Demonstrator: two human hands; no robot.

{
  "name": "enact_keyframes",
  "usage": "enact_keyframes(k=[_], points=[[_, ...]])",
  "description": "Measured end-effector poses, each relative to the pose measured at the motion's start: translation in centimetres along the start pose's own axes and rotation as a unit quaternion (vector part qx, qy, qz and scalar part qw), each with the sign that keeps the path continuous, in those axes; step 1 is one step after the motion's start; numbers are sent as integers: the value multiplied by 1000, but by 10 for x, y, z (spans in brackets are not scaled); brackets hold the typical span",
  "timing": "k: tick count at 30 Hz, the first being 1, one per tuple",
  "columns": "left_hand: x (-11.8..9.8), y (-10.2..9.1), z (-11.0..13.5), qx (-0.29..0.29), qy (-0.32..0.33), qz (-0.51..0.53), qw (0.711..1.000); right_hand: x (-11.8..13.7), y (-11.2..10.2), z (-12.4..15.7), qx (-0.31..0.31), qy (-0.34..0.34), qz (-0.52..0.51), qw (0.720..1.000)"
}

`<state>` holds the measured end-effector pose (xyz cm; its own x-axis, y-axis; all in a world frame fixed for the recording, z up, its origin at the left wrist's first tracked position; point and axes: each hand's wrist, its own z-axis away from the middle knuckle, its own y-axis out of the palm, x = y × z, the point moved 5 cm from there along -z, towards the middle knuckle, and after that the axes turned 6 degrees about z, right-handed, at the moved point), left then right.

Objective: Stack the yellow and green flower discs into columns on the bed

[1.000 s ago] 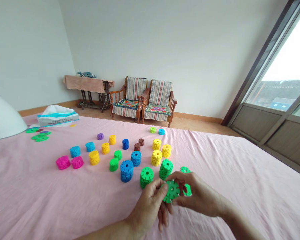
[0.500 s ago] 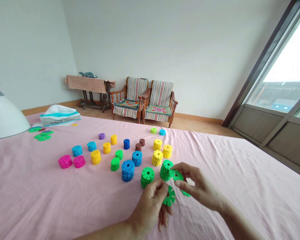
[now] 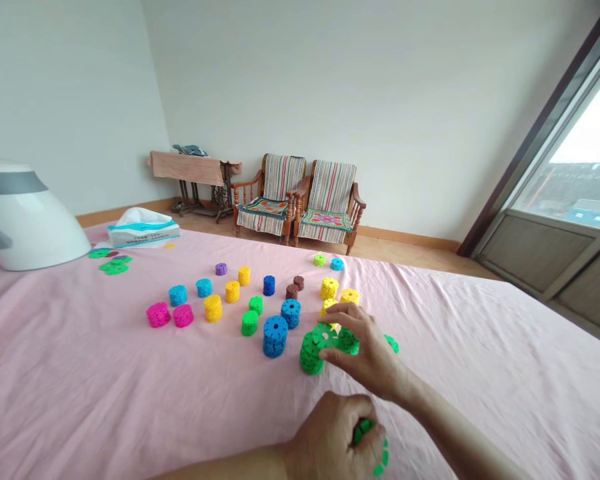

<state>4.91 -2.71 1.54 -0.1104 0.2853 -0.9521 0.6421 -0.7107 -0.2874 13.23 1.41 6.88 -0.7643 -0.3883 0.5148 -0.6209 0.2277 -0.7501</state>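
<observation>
My left hand (image 3: 333, 437) is low at the bottom edge, closed around a green toothed plastic disc (image 3: 379, 453), which is mostly hidden in the fingers. My right hand (image 3: 367, 350) spans the green stacks, and a tilted green disc (image 3: 326, 331) sits between thumb and forefinger. One green stack (image 3: 310, 357) stands by the thumb, and another (image 3: 349, 341) lies under the palm side. Its fingers partly hide a yellow stack (image 3: 329, 308). A flat green disc (image 3: 391, 343) lies just right of that hand.
Several short stacks in blue (image 3: 275, 335), yellow (image 3: 213, 309) and magenta (image 3: 159, 315) stand on the pink bedsheet (image 3: 80, 387). A tissue pack (image 3: 143, 229) and a white dome-shaped appliance (image 3: 25, 223) sit at the far left. Two wooden armchairs (image 3: 325, 200) stand beyond the bed.
My right hand has moved left onto the green stacks. My left hand has dropped lower and closed around its disc. The whole scene has shifted right in view as my head turned.
</observation>
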Motion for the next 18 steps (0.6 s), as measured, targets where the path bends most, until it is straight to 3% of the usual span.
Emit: enact_keyframes(k=[3,7,11,14,18], points=[[-4,-3,2,10,21,-31,999,3,2,-4,-2,0,14,1000],[-13,-6,8,29,-4,-32,999,-1,-21,-1,-110,24,-8,994],[-28,-20,17,21,17,-17,1000,-3,-47,7,-192,61,-20,979],[-25,-48,21,-70,19,53,996,-2,-57,11,-227,90,-32,969],[2,-88,25,-262,-29,138,955,3,-52,14,-239,107,-61,963]])
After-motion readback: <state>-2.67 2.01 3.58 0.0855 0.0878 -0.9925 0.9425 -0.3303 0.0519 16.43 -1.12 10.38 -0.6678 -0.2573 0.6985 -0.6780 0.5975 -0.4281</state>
